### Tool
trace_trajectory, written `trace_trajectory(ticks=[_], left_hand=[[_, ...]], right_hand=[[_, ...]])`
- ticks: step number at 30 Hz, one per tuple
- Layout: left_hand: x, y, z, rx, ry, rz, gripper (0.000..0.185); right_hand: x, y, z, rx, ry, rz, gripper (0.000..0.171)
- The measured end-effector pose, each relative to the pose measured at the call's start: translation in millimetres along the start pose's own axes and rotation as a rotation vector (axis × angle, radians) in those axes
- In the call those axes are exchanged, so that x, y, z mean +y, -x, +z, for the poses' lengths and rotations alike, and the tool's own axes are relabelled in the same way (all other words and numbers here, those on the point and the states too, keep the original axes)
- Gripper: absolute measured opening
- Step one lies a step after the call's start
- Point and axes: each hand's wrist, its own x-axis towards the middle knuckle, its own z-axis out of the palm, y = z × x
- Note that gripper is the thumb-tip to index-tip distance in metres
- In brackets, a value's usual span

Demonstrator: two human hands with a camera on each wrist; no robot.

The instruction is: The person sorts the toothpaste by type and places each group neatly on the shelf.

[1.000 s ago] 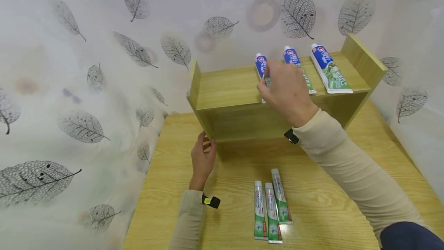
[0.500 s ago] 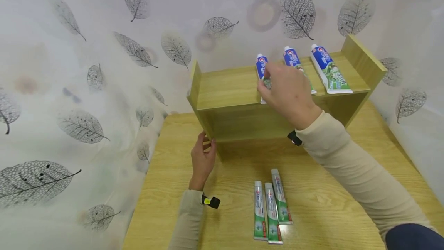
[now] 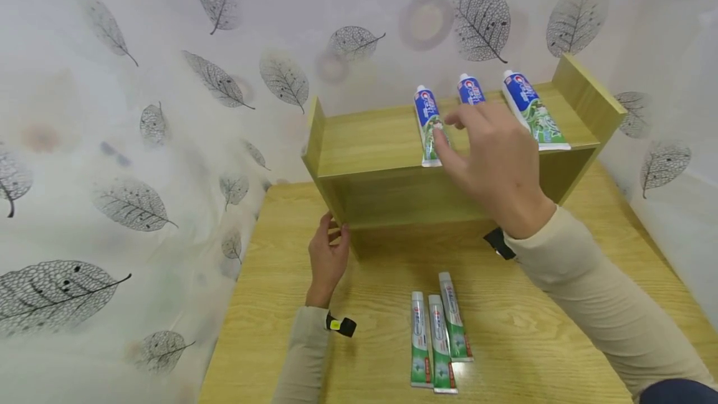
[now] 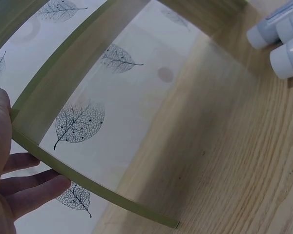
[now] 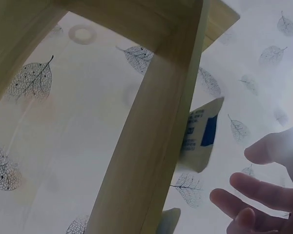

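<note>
A wooden shelf bears three blue-and-green Crest toothpaste tubes on its top board. The left tube shows almost whole, and the right tube lies by the end panel. Most of the middle tube is hidden behind my right hand. That hand hovers over the board with fingers apart and holds nothing; the right wrist view shows a gap between its fingers and a tube's end. My left hand grips the shelf's left side panel, thumb and fingers on opposite sides.
Three white-and-green toothpaste tubes lie side by side on the wooden table in front of the shelf. Leaf-patterned sheeting stands behind and at both sides of the table.
My right hand has let go of the left Crest tube and drawn back to the right, with its fingers spreading. The tube stays on the board. My left hand has not moved.
</note>
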Motion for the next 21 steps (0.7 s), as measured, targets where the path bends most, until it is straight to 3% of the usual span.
trace_trajectory(ticks=[9,21], left_hand=[[0.2,0.9,1.5,0.014,-0.003,0.011,0.041],[-0.1,1.1,1.7,0.016,-0.006,-0.004,0.041]], right_hand=[[2,33,-9,0.007,-0.024,-0.044,0.025],[15,75,2,0.022,0.000,-0.061,0.022]])
